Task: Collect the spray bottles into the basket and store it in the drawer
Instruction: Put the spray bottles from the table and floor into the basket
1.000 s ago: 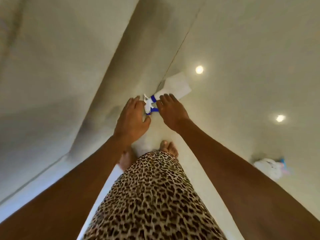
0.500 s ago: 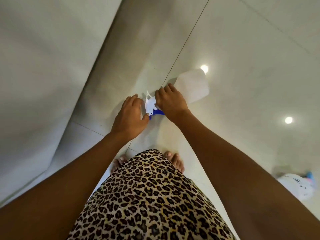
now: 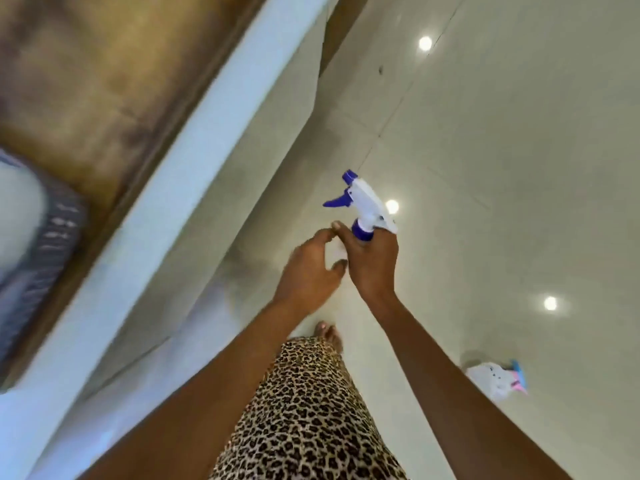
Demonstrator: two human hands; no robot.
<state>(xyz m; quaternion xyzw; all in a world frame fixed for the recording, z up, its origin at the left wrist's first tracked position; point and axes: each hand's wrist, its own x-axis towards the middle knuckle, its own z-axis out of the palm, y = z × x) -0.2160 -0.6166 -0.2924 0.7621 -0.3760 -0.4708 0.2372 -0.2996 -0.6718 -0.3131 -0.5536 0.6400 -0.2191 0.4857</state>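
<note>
Fingers of the left hand loosely curled and spread at frame centre, wrapped round nothing, fingertips just touching the right hand. Far left edge: blurred grey ribbed basket with a pale inside, resting on a brown wooden surface filling the upper left. Running diagonally from lower left to top centre, a white ledge, blurred. Centre: right hand clenched round the neck of a spray bottle, held up off the floor; white trigger head with blue nozzle and blue trigger pointing toward upper left, blue collar just above the knuckles; bottle body hidden behind the two hands, only a sliver of white between them. Bottom centre: leopard-print garment, bare toes peeking out above its hem. Everywhere right of the ledge, glossy pale tiled floor with thin grout lines and round light reflections. Lower right, well apart from the hands: second spray bottle lying on its side on the floor, white body, light blue and pink parts at its right end, detail blurred.
</note>
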